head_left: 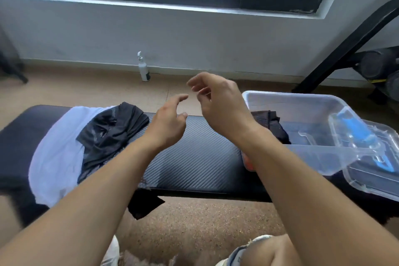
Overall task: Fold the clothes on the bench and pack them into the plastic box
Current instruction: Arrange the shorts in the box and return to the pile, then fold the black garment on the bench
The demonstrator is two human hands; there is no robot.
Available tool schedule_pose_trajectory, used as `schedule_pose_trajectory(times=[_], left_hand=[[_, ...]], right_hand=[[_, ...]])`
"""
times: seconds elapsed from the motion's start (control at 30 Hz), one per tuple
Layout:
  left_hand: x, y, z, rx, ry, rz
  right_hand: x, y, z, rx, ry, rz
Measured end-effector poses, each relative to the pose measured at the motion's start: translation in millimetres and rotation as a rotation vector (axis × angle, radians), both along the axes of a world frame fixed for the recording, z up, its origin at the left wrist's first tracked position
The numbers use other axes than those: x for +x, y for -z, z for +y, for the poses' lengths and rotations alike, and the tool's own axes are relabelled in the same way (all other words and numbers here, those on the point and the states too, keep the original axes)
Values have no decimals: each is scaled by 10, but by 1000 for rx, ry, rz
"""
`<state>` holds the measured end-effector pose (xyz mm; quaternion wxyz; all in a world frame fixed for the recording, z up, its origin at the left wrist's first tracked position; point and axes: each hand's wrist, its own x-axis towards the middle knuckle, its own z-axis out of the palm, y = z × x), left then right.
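Both hands are hanging in the air above the middle of the bench, holding nothing. The left hand is sitting just past centre toward 11 o'clock, fingers loosely curled and spread, forefinger reaching toward 1 o'clock. The right hand is hovering higher and slightly toward 1 o'clock, fingers slack and parted, thumb and forefinger apart. The two hands are lying near each other but are not touching.

The unfolded clothes are lying at 9 o'clock on the bench: a white garment is spreading over the padding and hanging off the near edge, and a black garment is lying crumpled on top of it, reaching toward the bench's centre. A black flap is hanging off the near edge at about 7 o'clock; which garment it belongs to cannot be told.

The box is sitting at 3 o'clock on the bench's right end, open. A dark folded piece is lying inside against its left wall, partly hidden by the right wrist. The clear lid with a blue latch is resting tilted against the box's right side, at 4 o'clock.

A white bottle is standing on the floor by the wall at 12 o'clock.
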<state>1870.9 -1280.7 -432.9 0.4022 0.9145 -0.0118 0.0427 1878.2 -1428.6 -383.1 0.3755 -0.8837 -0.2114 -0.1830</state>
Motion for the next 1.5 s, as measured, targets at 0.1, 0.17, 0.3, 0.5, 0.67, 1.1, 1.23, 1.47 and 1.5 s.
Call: schedule_pose_trajectory(times=[0.1,0.17,0.3,0.5,0.67,1.1,1.23,1.47,1.5], left_hand=[[-112,53,389,79,-108,86],[-186,100,677,132,-194,124],[-290,162,1216,223,-331,207],[-375,308,1606,378,-408,448],[-335,414,1787,344,-422,524],[-224,517,1815,296,-344,494],[-198,484,1612,299,-264,352],[-205,525,1396,356,-179,348],[-204,525,1391,355,-190,333]], right_hand=[[-28,257,338,-137,-119,177],[-21,432,528,-366,-219,328],[-87,748,878,-674,-394,344],[-196,1070,1165,-891,-735,192],[-210,1122,1268,-883,-708,79],[-14,542,849,-1361,-220,423],[46,627,870,-976,-79,335],[172,962,882,-828,-141,483],[183,974,885,-826,-128,469]])
